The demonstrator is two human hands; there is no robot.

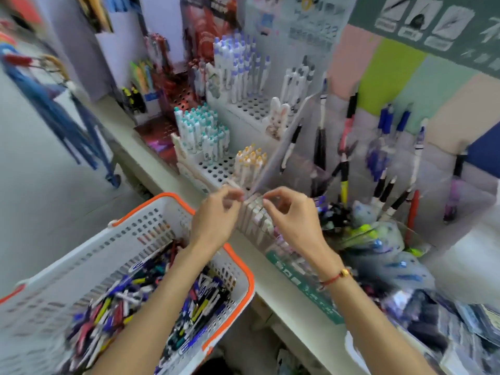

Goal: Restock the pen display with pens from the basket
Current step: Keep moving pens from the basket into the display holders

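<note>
A white basket with an orange rim [238,266] sits at lower left, heaped with mixed pens [130,301]. The pen display [216,169] of white perforated trays stands on the shelf, holding teal-capped, yellow-capped and purple-capped pens. My left hand [216,215] and my right hand [292,215] are raised side by side over a row of small pale packs [254,217] at the display's front edge. Both have thumb and forefinger curled close together. Motion blur hides whether either hand pinches anything.
Right of the trays, a clear stand [351,158] holds black, blue and pink pens upright. Bagged pens and packets [392,244] crowd the shelf at right. The shelf's pale front edge [281,293] runs diagonally. Blue umbrellas [67,112] hang at left.
</note>
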